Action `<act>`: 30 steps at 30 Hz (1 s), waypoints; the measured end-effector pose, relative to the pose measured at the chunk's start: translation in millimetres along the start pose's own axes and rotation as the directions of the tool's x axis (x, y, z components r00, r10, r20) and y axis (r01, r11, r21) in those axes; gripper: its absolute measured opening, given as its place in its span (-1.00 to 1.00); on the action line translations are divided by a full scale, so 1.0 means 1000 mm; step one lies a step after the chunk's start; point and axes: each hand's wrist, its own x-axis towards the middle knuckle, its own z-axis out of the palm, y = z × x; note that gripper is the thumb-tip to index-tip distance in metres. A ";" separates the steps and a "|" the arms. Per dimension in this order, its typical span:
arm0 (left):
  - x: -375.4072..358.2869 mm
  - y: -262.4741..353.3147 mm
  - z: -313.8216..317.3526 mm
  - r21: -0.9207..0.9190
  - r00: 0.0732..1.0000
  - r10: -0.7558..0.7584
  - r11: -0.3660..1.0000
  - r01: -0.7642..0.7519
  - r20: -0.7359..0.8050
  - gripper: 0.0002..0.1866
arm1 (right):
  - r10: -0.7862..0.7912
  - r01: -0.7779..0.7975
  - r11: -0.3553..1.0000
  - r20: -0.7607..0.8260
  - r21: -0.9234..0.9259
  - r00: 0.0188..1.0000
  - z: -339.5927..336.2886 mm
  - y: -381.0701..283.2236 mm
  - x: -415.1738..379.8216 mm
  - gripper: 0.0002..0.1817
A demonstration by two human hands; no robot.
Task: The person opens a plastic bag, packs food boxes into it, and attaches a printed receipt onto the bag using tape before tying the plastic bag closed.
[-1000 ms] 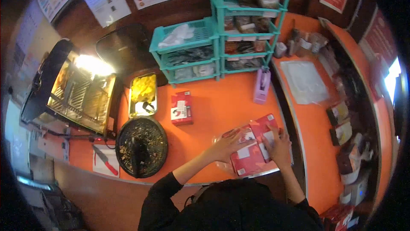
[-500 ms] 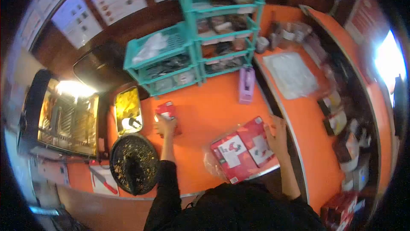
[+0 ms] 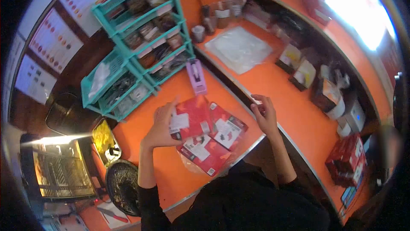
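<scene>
An orange laminate counter with a metal front edge runs diagonally through the middle of the frame and bends into a second orange stretch along the right side. Near the centre, the left hand holds a red cardboard box with a white label, fingers curled over its left edge, so the grip is closed on that box. The box sits on top of 2 more flat red boxes that lie side by side on a clear plastic bag, just inside the counter's front edge. The right hand rests at the counter edge, right of the stack, fingers bent; whether it grasps anything I cannot tell.

Just above the boxes stands a lilac plastic dispenser. In the upper left a turquoise plastic rack of drawers holds packets, with a lower turquoise basket unit beside it. Printed menu sheets hang on the dark wall behind. At lower left are a lit glass warming cabinet, a small metal tray of yellow food and a round black pan. A clear plastic sheet lies at upper centre, with small cups behind it. More red boxes are stacked at lower right, and bright light floods the upper right.
</scene>
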 end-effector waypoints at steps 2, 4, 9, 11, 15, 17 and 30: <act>0.033 0.041 0.014 0.122 0.932 0.084 0.983 -0.135 0.354 0.19 | 0.036 -0.038 0.998 -0.049 -0.042 0.998 -0.020 0.001 -0.014 -0.71; 0.057 0.062 0.033 -0.002 0.863 0.173 0.981 -0.196 0.475 0.16 | 0.086 -0.092 0.995 -0.122 -0.043 0.989 -0.042 0.006 -0.033 -0.72; 0.085 0.042 0.089 -0.041 0.717 0.350 0.911 -0.410 0.603 0.12 | 0.129 -0.165 0.982 -0.315 -0.093 0.940 -0.103 0.042 -0.092 -0.72; 0.091 0.049 0.083 -0.051 0.682 0.306 0.929 -0.367 0.665 0.15 | 0.187 -0.251 0.962 -0.401 -0.111 0.897 -0.137 0.033 -0.114 -0.73; 0.099 0.054 0.078 0.022 0.588 0.259 0.904 -0.426 0.766 0.23 | 0.020 -0.395 0.819 -0.668 -0.416 0.744 -0.231 0.068 -0.155 -0.70; 0.098 0.052 0.076 0.043 0.573 0.235 0.902 -0.429 0.785 0.25 | -0.069 -0.685 0.425 -0.776 -0.592 0.627 -0.284 0.049 -0.161 -0.56; 0.100 0.062 0.075 0.027 0.568 0.205 0.927 -0.373 0.797 0.28 | 0.303 -0.982 -0.051 -0.940 -0.180 0.157 -0.419 0.116 -0.171 0.14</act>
